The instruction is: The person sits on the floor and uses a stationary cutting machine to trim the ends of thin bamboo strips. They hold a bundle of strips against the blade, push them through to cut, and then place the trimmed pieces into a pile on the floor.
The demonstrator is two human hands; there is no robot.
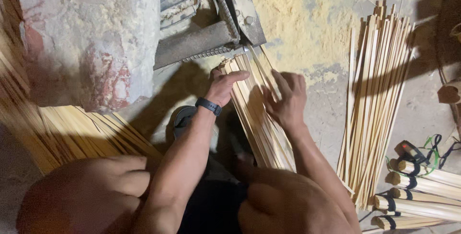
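Left hand [224,86]: black band at the wrist, fingers curled over the left edge of a bundle of thin pale bamboo strips [261,119], gripping it. Right hand [286,100]: fingers spread, palm down, pressing on the same bundle from the right side. Bundle: lies slantwise on the floor [326,95] between the person's knees, its far end touching the metal machine head [225,27]. Loose strip pile [377,95]: on the floor to the right, well apart. Tied bundles with black bands [422,193]: lower right corner. Further strips [72,133]: left, beside a stone block [91,37]
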